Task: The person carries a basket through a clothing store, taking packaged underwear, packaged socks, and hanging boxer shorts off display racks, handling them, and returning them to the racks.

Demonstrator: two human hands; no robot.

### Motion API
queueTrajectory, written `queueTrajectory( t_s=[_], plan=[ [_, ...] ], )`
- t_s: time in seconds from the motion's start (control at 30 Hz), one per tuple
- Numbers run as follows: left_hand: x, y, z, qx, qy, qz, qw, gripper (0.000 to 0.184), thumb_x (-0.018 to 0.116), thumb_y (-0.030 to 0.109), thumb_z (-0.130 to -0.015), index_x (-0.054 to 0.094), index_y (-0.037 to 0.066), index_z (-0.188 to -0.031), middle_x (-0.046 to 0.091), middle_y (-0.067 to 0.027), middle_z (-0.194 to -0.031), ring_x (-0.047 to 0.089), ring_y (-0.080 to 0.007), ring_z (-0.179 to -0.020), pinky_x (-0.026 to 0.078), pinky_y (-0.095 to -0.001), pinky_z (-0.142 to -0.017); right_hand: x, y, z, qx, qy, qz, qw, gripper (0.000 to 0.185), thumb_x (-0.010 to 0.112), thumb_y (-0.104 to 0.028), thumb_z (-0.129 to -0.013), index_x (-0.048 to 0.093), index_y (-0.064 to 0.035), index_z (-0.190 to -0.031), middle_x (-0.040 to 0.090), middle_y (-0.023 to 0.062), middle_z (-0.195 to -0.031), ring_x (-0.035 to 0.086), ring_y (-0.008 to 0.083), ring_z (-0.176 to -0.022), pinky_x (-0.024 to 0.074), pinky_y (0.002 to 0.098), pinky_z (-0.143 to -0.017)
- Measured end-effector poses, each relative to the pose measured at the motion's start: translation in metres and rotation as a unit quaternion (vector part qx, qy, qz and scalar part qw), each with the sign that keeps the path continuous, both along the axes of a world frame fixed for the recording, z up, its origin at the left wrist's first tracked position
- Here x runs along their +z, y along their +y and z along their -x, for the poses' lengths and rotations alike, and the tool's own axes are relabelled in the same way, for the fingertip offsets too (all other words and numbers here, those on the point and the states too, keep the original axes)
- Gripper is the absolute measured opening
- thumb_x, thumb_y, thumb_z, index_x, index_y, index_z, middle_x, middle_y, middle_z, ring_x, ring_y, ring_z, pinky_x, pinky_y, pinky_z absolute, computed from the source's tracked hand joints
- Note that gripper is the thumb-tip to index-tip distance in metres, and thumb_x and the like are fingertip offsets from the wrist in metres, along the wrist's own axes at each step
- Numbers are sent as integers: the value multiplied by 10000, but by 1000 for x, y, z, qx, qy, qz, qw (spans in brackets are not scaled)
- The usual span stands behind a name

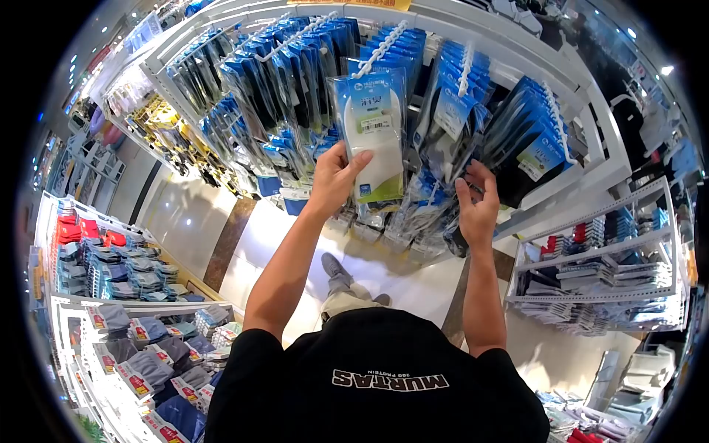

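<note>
ok so the left hand is gripping a blue-and-white packet at upper center of the frame, thumb pressing on its front. Right hand is curling its fingers beside some hanging packets, can't tell if they're pinching one. White rack is curving around upper right, shoes showing below, near center
</note>
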State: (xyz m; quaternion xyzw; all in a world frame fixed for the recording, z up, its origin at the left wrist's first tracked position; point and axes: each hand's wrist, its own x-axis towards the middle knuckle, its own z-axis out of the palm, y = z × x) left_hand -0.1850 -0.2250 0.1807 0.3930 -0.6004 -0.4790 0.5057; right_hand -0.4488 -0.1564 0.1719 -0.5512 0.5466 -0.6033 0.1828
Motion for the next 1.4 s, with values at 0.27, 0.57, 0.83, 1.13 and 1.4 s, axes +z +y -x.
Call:
queueTrajectory(
  t_s=[0.27,0.57,0.83,1.13,1.4],
  plan=[
    [1,52,-7,3,125,-21,992,287,611,203,-992,598,-18,-1174,693,-53,-995,626,-68,-846,505,-215,-721,-47,48,-3,35,-116,-46,992,300,657,-134,-942,581,-14,-1207,625,59,-1102,585,121,-1008,484,267,-878],
    [1,74,-5,-16,2,31,999,262,683,192,-943,646,-34,-1072,701,-39,-896,613,-77,-755,489,-226,-650,-80,84,-20,129,-162,-159,965,258,631,-130,-959,602,-2,-1181,662,72,-1071,612,115,-959,490,260,-850],
    [-82,152,40,-159,-51,-219,962,345,721,261,-911,660,-25,-1094,689,-27,-941,602,-78,-834,498,-250,-739,-69,111,-42,182,-330,-187,907,301,608,-214,-992,581,21,-1179,646,70,-1070,587,96,-936,486,273,-807],
    [-68,187,50,-299,-90,-187,931,736,656,183,-921,245,-15,-1498,419,-150,-1434,397,-220,-1326,316,-356,-1112,-115,110,-30,27,-538,-228,811,402,524,-370,-1024,608,-6,-1174,658,70,-1056,627,141,-896,507,280,-787],
    [-55,187,66,-374,-168,63,910,895,646,526,-873,272,40,-1525,190,-201,-1595,212,-370,-1468,185,-494,-1178,-158,119,-24,251,-599,-177,740,512,489,-409,-991,498,2,-1295,606,131,-908,597,204,-759,510,324,-658]
  ],
)
